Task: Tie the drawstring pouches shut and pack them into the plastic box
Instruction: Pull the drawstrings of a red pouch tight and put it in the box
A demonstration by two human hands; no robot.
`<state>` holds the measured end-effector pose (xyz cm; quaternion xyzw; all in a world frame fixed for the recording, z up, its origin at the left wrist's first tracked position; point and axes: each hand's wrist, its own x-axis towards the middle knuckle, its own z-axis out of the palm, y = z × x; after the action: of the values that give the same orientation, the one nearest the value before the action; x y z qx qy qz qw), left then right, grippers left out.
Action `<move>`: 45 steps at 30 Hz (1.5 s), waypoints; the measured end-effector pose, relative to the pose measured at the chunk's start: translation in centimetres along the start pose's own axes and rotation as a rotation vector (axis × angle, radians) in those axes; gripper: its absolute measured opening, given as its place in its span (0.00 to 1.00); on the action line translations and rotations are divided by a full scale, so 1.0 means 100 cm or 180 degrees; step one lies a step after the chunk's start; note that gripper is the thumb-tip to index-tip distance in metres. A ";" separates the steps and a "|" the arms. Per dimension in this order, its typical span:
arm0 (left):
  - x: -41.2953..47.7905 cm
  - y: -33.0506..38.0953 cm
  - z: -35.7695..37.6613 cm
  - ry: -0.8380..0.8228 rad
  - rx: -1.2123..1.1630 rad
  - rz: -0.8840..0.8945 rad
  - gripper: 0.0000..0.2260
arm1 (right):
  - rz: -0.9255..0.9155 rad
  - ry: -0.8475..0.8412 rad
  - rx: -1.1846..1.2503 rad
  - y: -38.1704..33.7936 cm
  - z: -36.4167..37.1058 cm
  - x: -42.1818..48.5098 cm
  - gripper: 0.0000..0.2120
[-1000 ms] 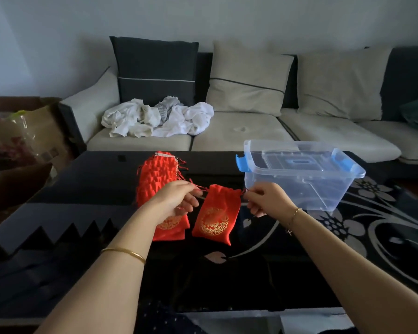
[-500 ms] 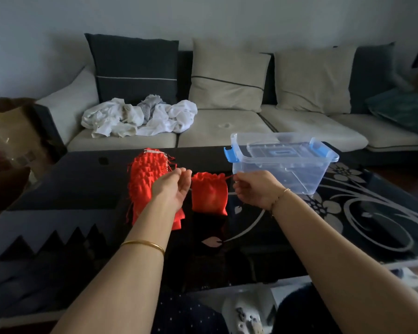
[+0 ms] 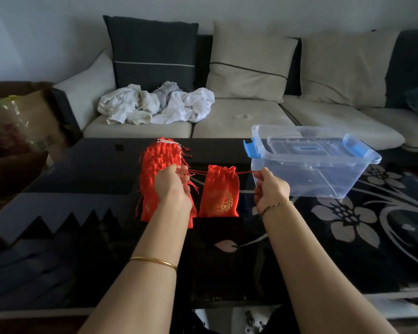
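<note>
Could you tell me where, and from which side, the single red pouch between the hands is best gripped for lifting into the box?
Probably the gathered neck, pinched from above. The pouch is cinched narrow there, while its body is wide and looks limp. The left hand and right hand pinch the cords running out sideways from that neck.

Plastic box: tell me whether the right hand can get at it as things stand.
Probably yes. The plastic box stands just beyond the right hand, on its right, with nothing between them. But that hand pinches the drawstring of the red pouch, so it must let go first.
</note>
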<state>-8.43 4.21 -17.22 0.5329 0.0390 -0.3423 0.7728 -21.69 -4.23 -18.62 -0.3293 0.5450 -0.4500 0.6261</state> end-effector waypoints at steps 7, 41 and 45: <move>-0.001 -0.003 -0.009 0.0209 -0.0317 0.0262 0.14 | 0.0165 -0.0180 0.0622 0.000 -0.010 0.001 0.17; -0.036 0.001 0.021 -0.2491 0.1539 0.1046 0.05 | -0.1116 -0.2131 -0.1278 -0.021 0.000 -0.022 0.14; -0.036 0.001 0.021 -0.2454 0.1487 0.1022 0.05 | -0.1065 -0.2121 -0.1235 -0.021 -0.001 -0.023 0.14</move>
<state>-11.73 4.22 -14.77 0.5258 -0.4113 -0.3909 0.6337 -22.25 -2.89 -15.84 -0.6527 0.3264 -0.3033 0.6128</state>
